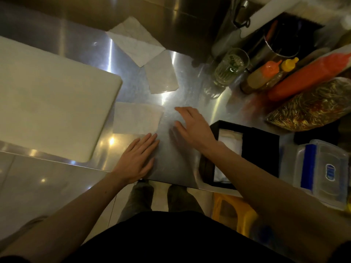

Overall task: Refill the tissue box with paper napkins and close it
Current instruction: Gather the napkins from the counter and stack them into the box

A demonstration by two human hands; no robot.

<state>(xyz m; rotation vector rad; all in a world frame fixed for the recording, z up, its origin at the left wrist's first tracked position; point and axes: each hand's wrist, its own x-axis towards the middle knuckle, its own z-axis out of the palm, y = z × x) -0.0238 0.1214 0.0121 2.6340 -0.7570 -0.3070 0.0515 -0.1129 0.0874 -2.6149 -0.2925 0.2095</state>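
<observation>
Head view: our left hand [135,160] and right hand [193,126] lie flat, empty; the tissue box [262,147] beside our right hand is part-filled, unclosed; napkins [136,120] ahead remain.

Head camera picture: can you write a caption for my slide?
Two open hands, left hand and right hand, over a steel table, napkin nearby, open black tissue box waiting.

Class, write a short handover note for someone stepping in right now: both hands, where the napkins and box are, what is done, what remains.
Left hand: open, flat on the counter, fingertips at a napkin.
Right hand: open, above the counter, holding nothing.
Box: right of the hands, open, white napkins showing inside.
Two more napkins lie farther back.
Left: load loose napkins, close box.
</observation>
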